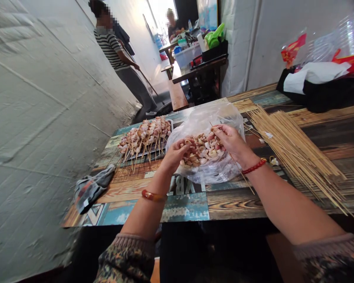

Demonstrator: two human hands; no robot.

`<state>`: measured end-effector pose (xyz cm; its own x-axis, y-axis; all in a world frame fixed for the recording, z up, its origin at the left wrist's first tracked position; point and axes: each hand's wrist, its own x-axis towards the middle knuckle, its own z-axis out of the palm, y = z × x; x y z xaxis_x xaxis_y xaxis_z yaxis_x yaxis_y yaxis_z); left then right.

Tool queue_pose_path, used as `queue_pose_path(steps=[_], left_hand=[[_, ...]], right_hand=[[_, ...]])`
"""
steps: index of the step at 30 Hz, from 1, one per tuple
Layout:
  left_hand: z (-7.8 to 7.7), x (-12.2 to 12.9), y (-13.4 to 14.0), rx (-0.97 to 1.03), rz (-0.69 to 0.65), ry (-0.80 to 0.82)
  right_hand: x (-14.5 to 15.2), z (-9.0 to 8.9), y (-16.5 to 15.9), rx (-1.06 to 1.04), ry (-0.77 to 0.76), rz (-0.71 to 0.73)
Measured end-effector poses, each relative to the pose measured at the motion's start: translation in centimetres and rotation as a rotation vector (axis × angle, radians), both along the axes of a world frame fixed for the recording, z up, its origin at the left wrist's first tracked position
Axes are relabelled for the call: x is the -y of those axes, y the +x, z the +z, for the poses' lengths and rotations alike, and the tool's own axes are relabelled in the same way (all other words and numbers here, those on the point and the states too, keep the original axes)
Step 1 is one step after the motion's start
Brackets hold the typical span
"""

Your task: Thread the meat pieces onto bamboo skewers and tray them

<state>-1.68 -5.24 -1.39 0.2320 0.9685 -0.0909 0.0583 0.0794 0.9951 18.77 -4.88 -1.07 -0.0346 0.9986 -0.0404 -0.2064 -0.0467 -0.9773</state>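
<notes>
My right hand (231, 142) is closed around a thin bamboo skewer (244, 177), whose tip pokes out above the fingers and whose long end slants down toward the table's front. Over the left side of an open clear plastic bag (221, 173), my left hand (177, 152) pinches what looks like a small piece of meat. Many pale pieces of raw meat (205, 148) lie in the bag beneath both hands. To the left, a metal tray (171, 125) bears a pile of loaded meat skewers (149, 133), their bare ends pointing toward me.
Loose bamboo skewers (297, 145) lie spread on the right of the patterned table (183, 210). A grey cloth (96, 186) rests at the left corner. Black bag (327, 92) stands back right. Beyond, a person (115, 51) holds a long stick; another person sits farther back.
</notes>
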Motion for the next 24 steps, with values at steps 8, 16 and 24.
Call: queue_pose_path(steps=[8, 16, 24], left_hand=[[-0.2, 0.6, 0.8, 0.093, 0.117, 0.054], [0.8, 1.1, 1.5, 0.269, 0.024, -0.023], [0.1, 1.4, 1.3, 0.428, 0.062, -0.043]], right_hand=[[0.6, -0.2, -0.8, -0.002, 0.035, 0.104], [0.5, -0.2, -0.7, -0.011, 0.028, 0.086], [1.0, -0.1, -1.1, -0.02, 0.013, 0.126]])
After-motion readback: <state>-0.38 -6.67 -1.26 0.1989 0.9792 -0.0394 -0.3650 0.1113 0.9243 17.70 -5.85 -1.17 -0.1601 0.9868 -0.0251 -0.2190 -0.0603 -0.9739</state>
